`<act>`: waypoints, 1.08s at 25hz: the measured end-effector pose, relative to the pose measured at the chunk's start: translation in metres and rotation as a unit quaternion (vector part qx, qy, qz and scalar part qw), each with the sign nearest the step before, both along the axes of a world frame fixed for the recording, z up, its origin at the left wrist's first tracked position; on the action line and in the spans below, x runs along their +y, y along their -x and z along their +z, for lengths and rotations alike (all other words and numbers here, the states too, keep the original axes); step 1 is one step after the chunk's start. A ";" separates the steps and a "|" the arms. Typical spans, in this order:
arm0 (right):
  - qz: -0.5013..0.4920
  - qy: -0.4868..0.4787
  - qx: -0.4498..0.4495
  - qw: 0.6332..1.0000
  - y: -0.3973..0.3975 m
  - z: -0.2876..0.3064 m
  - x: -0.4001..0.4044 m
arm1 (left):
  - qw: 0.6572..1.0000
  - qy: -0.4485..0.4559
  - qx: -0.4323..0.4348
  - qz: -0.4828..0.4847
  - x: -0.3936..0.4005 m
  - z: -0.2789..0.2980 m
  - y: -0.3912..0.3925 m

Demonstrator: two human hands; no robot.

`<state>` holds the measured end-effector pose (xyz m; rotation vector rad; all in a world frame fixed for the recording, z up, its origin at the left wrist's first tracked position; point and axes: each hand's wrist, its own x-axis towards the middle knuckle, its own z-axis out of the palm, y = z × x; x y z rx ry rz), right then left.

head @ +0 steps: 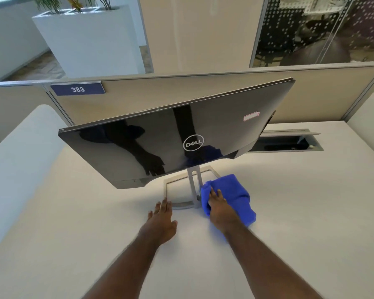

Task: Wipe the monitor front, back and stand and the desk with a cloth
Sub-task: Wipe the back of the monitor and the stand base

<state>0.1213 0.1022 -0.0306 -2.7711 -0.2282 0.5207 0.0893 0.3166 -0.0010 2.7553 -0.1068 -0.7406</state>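
A black monitor [171,134] stands on the white desk [300,212] with its glossy back, bearing a round logo, turned toward me. Its silver stand [194,182] has an open rectangular base. A blue cloth [235,190] lies bunched against the right side of the stand's post and base. My right hand [219,207] presses on the cloth with fingers laid over it. My left hand [161,221] lies flat on the desk, its fingertips touching the front left corner of the stand's base.
A beige partition [203,91] with a blue "383" sign [78,89] runs behind the desk. An open cable hatch [289,143] sits in the desk at the back right. White rounded dividers [20,160] flank both sides. A white planter [89,39] stands beyond.
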 end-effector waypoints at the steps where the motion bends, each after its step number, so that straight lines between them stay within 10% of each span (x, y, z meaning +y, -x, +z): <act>1: 0.023 0.051 0.002 0.998 -0.002 -0.005 -0.004 | 1.000 0.003 0.017 0.006 0.001 -0.005 -0.002; 7: -0.002 0.177 0.007 0.984 -0.032 -0.004 -0.025 | 1.000 -0.011 0.010 0.004 -0.001 -0.019 -0.006; 27: -0.009 0.140 -0.035 0.989 -0.045 -0.017 -0.039 | 0.998 -0.055 0.014 0.012 -0.008 -0.028 -0.012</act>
